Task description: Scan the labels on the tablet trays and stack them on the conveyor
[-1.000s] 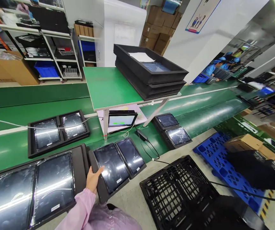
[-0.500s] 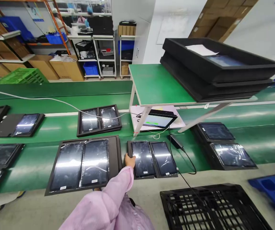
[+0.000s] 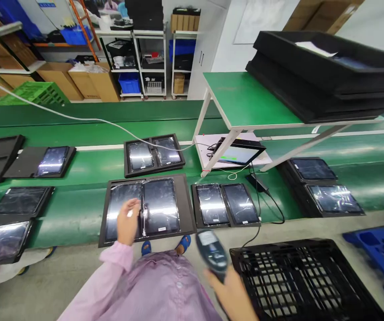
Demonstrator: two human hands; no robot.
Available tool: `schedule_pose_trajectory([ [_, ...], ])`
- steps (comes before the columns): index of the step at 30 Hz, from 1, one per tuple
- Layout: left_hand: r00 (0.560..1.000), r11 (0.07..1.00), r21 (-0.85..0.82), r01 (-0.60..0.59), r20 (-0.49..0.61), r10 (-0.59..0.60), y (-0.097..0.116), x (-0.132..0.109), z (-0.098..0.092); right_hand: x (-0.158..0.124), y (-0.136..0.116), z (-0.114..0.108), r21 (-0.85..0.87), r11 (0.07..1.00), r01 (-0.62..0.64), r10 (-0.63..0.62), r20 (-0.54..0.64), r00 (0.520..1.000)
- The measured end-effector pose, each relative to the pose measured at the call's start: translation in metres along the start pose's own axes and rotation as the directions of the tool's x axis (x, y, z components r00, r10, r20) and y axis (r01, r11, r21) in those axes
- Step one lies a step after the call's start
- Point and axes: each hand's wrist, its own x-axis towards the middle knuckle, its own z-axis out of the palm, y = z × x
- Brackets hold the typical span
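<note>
My left hand (image 3: pixel 127 223) is above the left tablet (image 3: pixel 120 199) in a black foam tray (image 3: pixel 185 196) on the green conveyor. Its fingers are pinched together at a small white spot that I cannot make out. Beside that tablet lies a second one (image 3: pixel 160 207), with a small white label at its lower edge. My right hand (image 3: pixel 234 292), partly blurred, grips a dark handheld barcode scanner (image 3: pixel 212 252) in front of the conveyor's near edge. Just beyond the scanner, a smaller foam tray (image 3: pixel 198 209) holds two film-covered tablets (image 3: pixel 213 204).
More tablets in foam trays lie left (image 3: pixel 21 200), behind (image 3: pixel 140 155) and right (image 3: pixel 334 199). A green raised shelf (image 3: pixel 252 102) carries stacked black trays (image 3: pixel 325 84); a lit screen (image 3: pixel 237 154) and cabled adapter (image 3: pixel 257 183) sit below. A black plastic pallet (image 3: pixel 279 276) is at front right.
My left hand has let go of the smaller tray's left edge and moved left over the larger tray. My right hand has come into view with the scanner. The camera view has shifted.
</note>
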Motion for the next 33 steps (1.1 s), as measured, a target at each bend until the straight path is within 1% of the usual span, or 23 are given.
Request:
schedule_pose_trajectory([
  [1, 0.998, 0.995, 0.091, -0.031, -0.052, 0.036, -0.017, 0.009, -0.033, -0.006, -0.003, 0.023, 0.008, 1.0, 0.008, -0.009, 0.076, 0.997],
  [2, 0.995, 0.98, 0.192, -0.055, -0.074, 0.071, -0.035, 0.016, -0.063, -0.012, -0.006, 0.047, 0.017, 1.0, 0.015, -0.017, 0.139, 0.99],
  [3, 0.993, 0.958, 0.277, -0.077, -0.066, 0.099, -0.054, 0.019, -0.089, -0.018, -0.008, 0.068, 0.024, 1.0, 0.019, -0.023, 0.179, 0.984],
  [4, 0.993, 0.937, 0.336, -0.091, -0.042, 0.111, -0.073, 0.019, -0.11, -0.023, -0.009, 0.087, 0.026, 0.999, 0.022, -0.027, 0.191, 0.981],
  [5, 0.995, 0.924, 0.372, -0.094, 0.0, 0.101, -0.09, 0.017, -0.126, -0.028, -0.01, 0.103, 0.022, 1.0, 0.02, -0.024, 0.186, 0.982],
  [6, 0.995, 0.918, 0.385, -0.095, 0.047, 0.084, -0.106, 0.012, -0.138, -0.032, -0.011, 0.115, 0.013, 1.0, 0.014, -0.016, 0.172, 0.985],
  [7, 0.993, 0.918, 0.384, -0.098, 0.095, 0.066, -0.12, 0.007, -0.146, -0.035, -0.01, 0.126, 0.001, 1.0, 0.009, -0.009, 0.155, 0.988],
  [8, 0.989, 0.921, 0.374, -0.104, 0.14, 0.055, -0.132, 0.001, -0.151, -0.037, -0.01, 0.134, -0.014, 1.0, 0.009, -0.007, 0.137, 0.991],
  [10, 0.976, 0.927, 0.352, -0.133, 0.207, 0.061, -0.148, -0.01, -0.155, -0.038, -0.009, 0.146, -0.051, 0.999, 0.011, -0.006, 0.093, 0.996],
  [13, 0.962, 0.925, 0.333, -0.183, 0.256, 0.098, -0.162, -0.019, -0.156, -0.036, -0.007, 0.161, -0.078, 0.997, -0.005, 0.007, 0.031, 0.999],
  [16, 0.945, 0.909, 0.332, -0.25, 0.29, 0.154, -0.172, -0.017, -0.161, -0.034, -0.005, 0.172, -0.056, 0.998, -0.003, 0.002, -0.016, 1.0],
  [18, 0.932, 0.899, 0.333, -0.286, 0.315, 0.18, -0.175, -0.015, -0.165, -0.036, -0.005, 0.176, -0.07, 0.998, 0.006, -0.007, -0.025, 1.0],
  [20, 0.928, 0.897, 0.332, -0.293, 0.327, 0.182, -0.174, -0.014, -0.169, -0.038, -0.007, 0.179, -0.101, 0.995, 0.009, -0.012, -0.029, 1.0],
  [24, 0.936, 0.889, 0.366, -0.275, 0.313, 0.16, -0.163, -0.016, -0.172, -0.041, -0.011, 0.18, -0.088, 0.996, 0.024, -0.03, -0.061, 0.998],
  [26, 0.954, 0.898, 0.381, -0.22, 0.276, 0.117, -0.156, -0.018, -0.172, -0.042, -0.012, 0.18, -0.07, 0.997, 0.03, -0.035, -0.074, 0.997],
  [27, 0.966, 0.911, 0.377, -0.167, 0.25, 0.074, -0.152, -0.018, -0.171, -0.043, -0.012, 0.18, -0.069, 0.997, 0.029, -0.034, -0.076, 0.997],
  [29, 0.98, 0.942, 0.334, -0.012, 0.192, -0.056, -0.144, -0.018, -0.17, -0.046, -0.012, 0.181, -0.082, 0.997, 0.014, -0.019, -0.069, 0.997],
  [31, 0.97, 0.96, 0.238, 0.149, 0.154, -0.189, -0.136, -0.016, -0.169, -0.053, -0.014, 0.186, -0.096, 0.995, -0.003, -0.001, -0.037, 0.999],
  [33, 0.949, 0.957, 0.12, 0.266, 0.142, -0.281, -0.13, -0.011, -0.168, -0.063, -0.016, 0.197, -0.081, 0.997, 0.0, 0.001, 0.018, 1.0],
])
